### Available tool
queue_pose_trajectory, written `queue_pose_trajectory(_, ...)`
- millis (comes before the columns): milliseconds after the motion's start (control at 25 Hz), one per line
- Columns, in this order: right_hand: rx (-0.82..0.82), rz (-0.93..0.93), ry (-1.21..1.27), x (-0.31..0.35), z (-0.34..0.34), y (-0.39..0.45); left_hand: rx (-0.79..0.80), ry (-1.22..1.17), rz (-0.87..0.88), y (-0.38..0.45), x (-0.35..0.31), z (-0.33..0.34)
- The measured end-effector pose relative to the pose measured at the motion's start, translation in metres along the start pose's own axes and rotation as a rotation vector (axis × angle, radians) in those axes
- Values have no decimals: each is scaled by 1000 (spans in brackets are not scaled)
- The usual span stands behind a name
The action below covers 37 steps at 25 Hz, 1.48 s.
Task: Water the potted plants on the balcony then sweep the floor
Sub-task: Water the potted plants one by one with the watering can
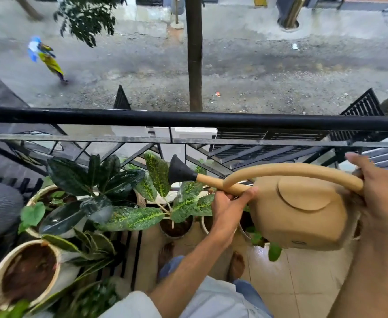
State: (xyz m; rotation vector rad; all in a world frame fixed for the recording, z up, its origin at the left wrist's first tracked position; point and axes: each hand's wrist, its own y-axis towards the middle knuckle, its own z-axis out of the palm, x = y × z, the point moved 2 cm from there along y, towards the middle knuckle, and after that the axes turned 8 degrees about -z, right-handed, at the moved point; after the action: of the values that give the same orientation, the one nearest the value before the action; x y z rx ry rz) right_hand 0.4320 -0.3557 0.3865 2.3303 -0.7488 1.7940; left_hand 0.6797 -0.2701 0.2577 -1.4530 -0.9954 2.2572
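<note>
A tan watering can (303, 216) with a black rose head (179, 171) is tilted to the left over the pots. My right hand (381, 187) grips the rear of its arched handle. My left hand (229, 207) holds the spout where it meets the can's body. A thin stream of water falls from the rose onto a yellow-speckled leafy plant (184, 203) in a small pot (175, 227). A dark-leaved plant (92, 180) stands in a cream pot (39, 196) to the left. Another cream pot (28, 271) with bare soil sits at the lower left.
A black balcony railing (188, 119) runs across in front of the pots, with the street far below. A striped mat (131, 255) and wet beige tiles (303, 276) cover the floor. My bare feet and jeans show beneath me. A person walks on the road.
</note>
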Motion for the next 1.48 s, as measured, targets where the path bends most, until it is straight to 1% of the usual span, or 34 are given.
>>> queue_pose_trajectory(120, 104, -46, 25, 12, -36, 37, 23, -68, 25, 6, 20, 57)
queue_pose_trajectory(200, 137, -77, 17, 13, -58, 58, 34, -117, 32, 11, 31, 89)
queue_pose_trajectory(280, 135, -89, 17, 11, -83, 76, 52, -130, 27, 13, 44, 119)
queue_pose_trajectory(360, 114, -94, 23, 7, -106, 92, 38, -97, 22, 14, 54, 145)
queue_pose_trajectory(480, 97, -60, 5, 2, -131, 106, 46, -103, 6, 13, 69, 174)
queue_pose_trajectory(640, 98, -82, -59, -1, -148, 119, 45, -95, -10, 13, 79, 194)
queue_pose_trajectory(840, 102, -78, -61, -12, -160, 128, -35, -78, -81, 4, 91, 207)
queue_pose_trajectory(1160, 93, -75, -107, -34, -163, 150, -103, -72, -114, 2, 103, 212)
queue_pose_trajectory(1280, 68, -81, -124, -32, -162, 152, -91, -78, -106, 4, 103, 214)
queue_pose_trajectory(1480, 108, -97, -83, -20, -158, 145, -72, -121, -79, 7, 102, 216)
